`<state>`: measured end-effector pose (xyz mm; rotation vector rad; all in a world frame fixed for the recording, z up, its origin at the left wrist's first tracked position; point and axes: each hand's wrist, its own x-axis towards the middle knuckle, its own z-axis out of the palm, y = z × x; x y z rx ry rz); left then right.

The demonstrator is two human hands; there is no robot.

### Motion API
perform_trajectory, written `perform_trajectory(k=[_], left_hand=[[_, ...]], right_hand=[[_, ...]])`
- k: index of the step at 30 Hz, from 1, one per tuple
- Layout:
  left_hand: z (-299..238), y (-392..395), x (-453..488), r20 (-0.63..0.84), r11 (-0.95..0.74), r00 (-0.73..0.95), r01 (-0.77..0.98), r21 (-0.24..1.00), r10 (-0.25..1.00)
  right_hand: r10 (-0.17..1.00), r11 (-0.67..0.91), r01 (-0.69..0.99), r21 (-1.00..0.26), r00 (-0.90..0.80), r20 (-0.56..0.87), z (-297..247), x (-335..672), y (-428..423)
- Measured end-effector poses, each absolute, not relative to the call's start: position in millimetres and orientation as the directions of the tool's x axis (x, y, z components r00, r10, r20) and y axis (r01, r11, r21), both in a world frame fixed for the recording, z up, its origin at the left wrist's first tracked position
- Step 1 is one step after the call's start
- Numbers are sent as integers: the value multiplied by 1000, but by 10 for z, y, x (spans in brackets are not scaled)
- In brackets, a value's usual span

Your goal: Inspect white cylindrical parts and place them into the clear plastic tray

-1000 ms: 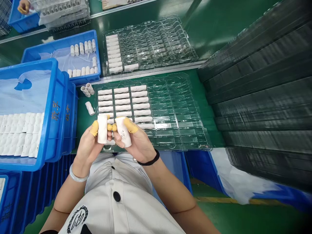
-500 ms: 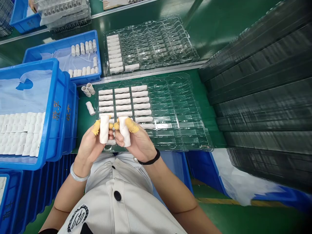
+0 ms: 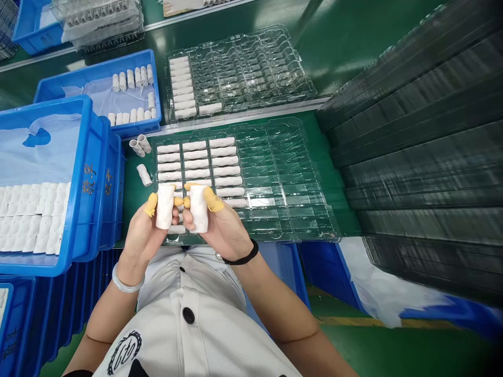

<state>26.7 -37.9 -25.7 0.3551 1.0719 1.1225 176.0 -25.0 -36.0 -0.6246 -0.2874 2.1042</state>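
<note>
My left hand (image 3: 143,230) is closed on a white wavy-sided tube (image 3: 165,207), held upright between thumb and fingers. A second such tube (image 3: 199,209) is in my right hand (image 3: 223,225), pinched the same way, a small gap from the first. Yellow covers wrap the thumbs and some fingertips. Both hands are over the front edge of a clear plastic tray (image 3: 283,183), whose left columns hold rows of white tubes (image 3: 222,161); the hands hide part of it. Left of the tray, two tubes (image 3: 144,143) stand upright and another tube (image 3: 144,175) lies loose on the green table.
Stacked blue crates (image 3: 94,183) with white tubes stand at the left. Behind them is a shallower blue bin (image 3: 157,86) with more tubes. A partly filled clear tray (image 3: 251,73) lies at the back. Tall stacks of dark trays (image 3: 424,173) rise on the right.
Both hands keep hold of their tubes. The tubes have turned slightly in the fingers, and the whole view has shifted a little.
</note>
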Motion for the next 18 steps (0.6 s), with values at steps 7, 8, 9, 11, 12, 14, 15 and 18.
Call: perform_trajectory(k=[7,8,9,11,12,14,15,18], left_hand=[[-251,-382,282,-523,429,-7,-562,707,852],[-250,-381,288,-522,420,-29,-558,716,852],[-248,-379,294,-521,413,-45,-554,723,852],[-241,-378,301,-523,414,-50,-551,725,851],[-237,-379,304,-526,419,-39,-556,718,850],[-228,-381,307,-527,430,3,-583,689,850],[-224,-382,307,-524,432,25,-600,673,851],[-222,-385,303,-516,446,72,-614,651,854]], right_hand=[[757,-634,-714,-296,-498,-423,-333,1761,-212],[757,-634,-713,-298,-494,-428,-337,1762,-215],[764,-628,-715,-308,-489,-422,-345,1765,-221],[790,-604,-716,-350,-483,-378,-371,1772,-240],[804,-591,-712,-379,-482,-348,-385,1776,-250],[827,-561,-708,-429,-471,-306,-405,1781,-265],[833,-553,-709,-439,-460,-307,-409,1781,-267],[812,-575,-722,-384,-444,-379,-390,1775,-253]])
